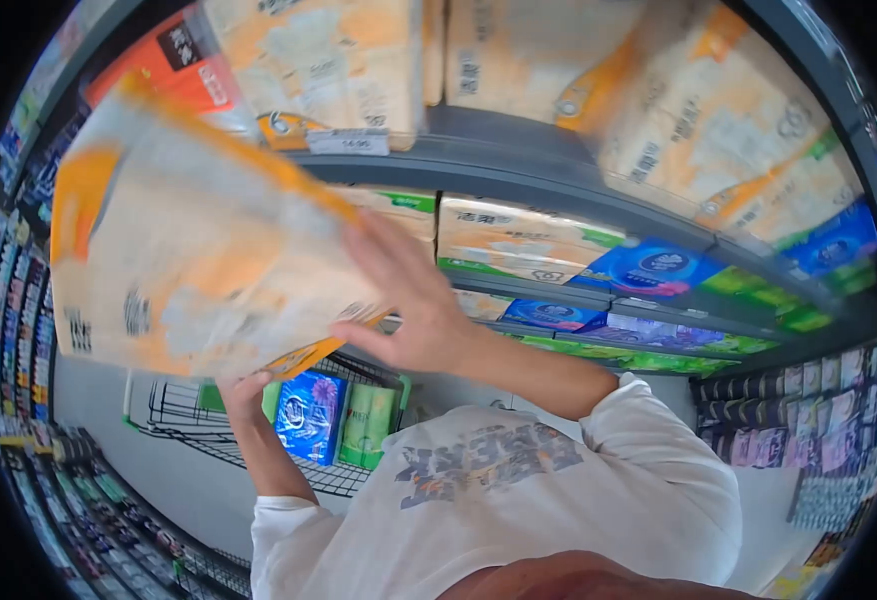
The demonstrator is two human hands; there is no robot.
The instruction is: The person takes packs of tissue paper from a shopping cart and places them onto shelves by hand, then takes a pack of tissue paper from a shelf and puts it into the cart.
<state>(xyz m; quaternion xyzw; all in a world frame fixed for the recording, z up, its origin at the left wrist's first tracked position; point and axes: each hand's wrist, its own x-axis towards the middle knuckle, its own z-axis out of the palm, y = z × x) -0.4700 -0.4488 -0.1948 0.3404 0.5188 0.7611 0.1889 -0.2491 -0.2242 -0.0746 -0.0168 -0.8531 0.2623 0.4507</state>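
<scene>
A large cream-and-orange pack of tissues (209, 260) is tilted in front of the shelves at the left, slightly blurred. My right hand (404, 300) grips its right end, thumb on the near side. My left hand (249, 392) supports the bottom edge from below, with its fingers partly hidden behind the pack. Below and behind the pack stands a wire shopping cart (174, 410) with green trim. Inside the cart are a blue pack (309, 415) and a green pack (367, 425).
Shelves in front hold similar tissue packs (529, 240), a red-orange pack (164, 70) and blue packs (664, 265). A price tag (349, 142) sits on the upper shelf edge (519, 150). Stocked shelves (14, 310) line the left; more goods (809, 420) stand at the right.
</scene>
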